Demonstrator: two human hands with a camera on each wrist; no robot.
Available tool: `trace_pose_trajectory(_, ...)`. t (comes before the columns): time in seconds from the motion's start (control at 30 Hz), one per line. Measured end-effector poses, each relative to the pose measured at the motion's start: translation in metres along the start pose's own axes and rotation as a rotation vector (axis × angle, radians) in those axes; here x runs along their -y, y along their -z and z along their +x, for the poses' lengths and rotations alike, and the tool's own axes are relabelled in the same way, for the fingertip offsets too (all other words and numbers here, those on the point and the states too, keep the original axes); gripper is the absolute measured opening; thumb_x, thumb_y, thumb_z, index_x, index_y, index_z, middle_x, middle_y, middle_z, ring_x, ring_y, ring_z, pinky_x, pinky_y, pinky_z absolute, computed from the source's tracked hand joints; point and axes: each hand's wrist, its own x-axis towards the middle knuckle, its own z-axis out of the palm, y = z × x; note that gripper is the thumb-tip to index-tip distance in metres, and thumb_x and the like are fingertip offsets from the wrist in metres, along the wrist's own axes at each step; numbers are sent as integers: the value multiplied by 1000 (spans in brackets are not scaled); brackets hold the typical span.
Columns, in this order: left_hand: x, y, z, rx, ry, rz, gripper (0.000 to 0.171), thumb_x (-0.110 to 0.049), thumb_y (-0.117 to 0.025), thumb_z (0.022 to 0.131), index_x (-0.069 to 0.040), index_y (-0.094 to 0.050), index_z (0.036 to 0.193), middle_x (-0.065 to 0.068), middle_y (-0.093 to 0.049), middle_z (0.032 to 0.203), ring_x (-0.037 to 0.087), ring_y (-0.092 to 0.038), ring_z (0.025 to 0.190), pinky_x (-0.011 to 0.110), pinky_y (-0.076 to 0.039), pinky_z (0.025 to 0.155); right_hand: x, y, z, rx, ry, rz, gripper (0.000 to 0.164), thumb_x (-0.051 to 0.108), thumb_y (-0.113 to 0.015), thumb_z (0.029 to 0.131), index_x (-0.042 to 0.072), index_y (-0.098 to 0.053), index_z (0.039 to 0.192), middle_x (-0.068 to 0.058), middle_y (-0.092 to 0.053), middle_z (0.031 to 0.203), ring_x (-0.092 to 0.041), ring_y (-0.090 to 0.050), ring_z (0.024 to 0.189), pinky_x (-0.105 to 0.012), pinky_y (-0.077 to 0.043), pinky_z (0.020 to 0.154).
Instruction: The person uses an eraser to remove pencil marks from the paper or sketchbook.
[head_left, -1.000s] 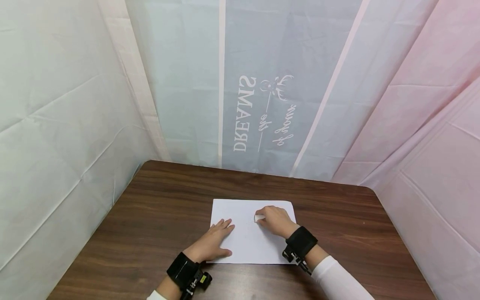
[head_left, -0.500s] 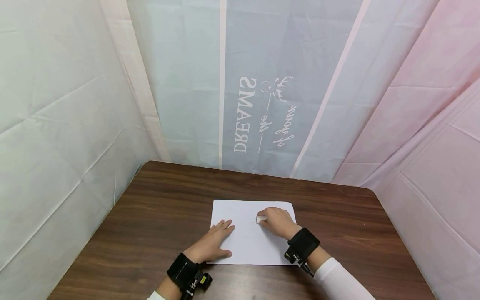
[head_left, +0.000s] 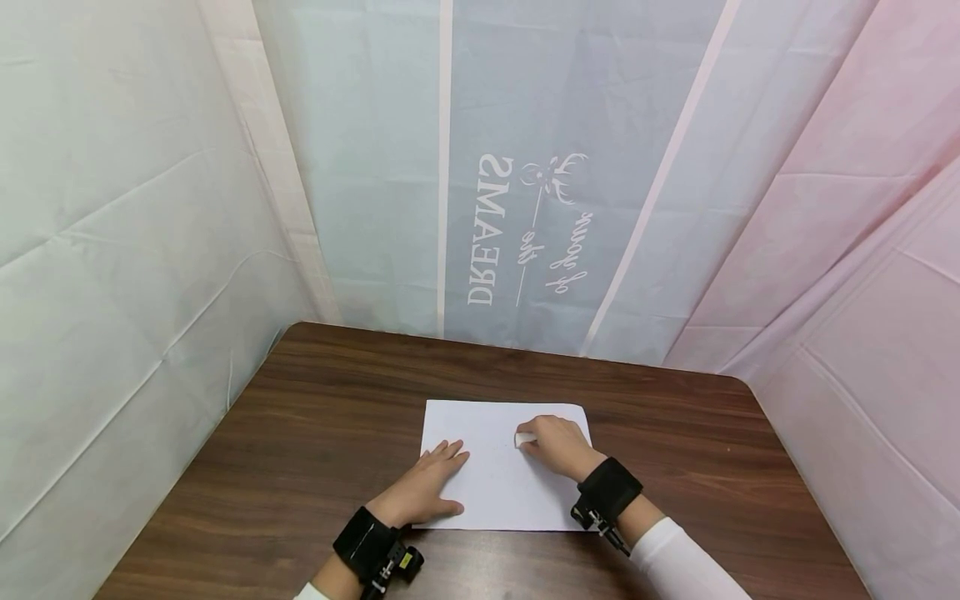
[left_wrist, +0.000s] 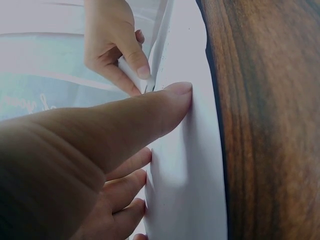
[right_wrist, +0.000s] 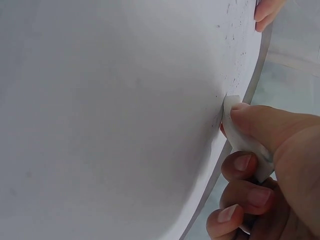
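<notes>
A white sheet of paper point(head_left: 495, 504) lies on the brown wooden table. My left hand point(head_left: 426, 490) rests spread on the paper's left part, thumb and fingers straight. In my right hand point(head_left: 561, 444) I grip a white eraser point(head_left: 522, 438), pinched between thumb and curled fingers, over the right half of the sheet. The right wrist view shows the eraser point(right_wrist: 240, 132) with its end on the paper. Small dark crumbs point(right_wrist: 235, 55) lie scattered on the sheet between the hands. The eraser's rear part is partly hidden by the fingers.
The dark wooden table point(head_left: 337, 400) extends around the sheet on all sides. Pale cloth hangs behind it, with printed lettering point(head_left: 491, 229), and more cloth stands at left and right. Black straps with small cameras sit on both wrists.
My right hand has shifted slightly to the right with the eraser. A faint line seen left of the eraser half a second ago no longer shows clearly. My left hand stays put.
</notes>
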Motion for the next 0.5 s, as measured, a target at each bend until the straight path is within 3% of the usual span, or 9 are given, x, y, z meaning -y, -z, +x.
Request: trace_pose_trajectory(0.5, -1, 1, 0, 4, -3, 0, 78, -22, -84, 81, 1, -49, 147, 22, -38, 161, 43, -31, 151, 61, -28, 122, -3, 2, -3, -3, -7, -35, 22, 18, -79, 87, 17, -80, 109, -6, -78, 110, -22, -73, 100, -38, -59, 72)
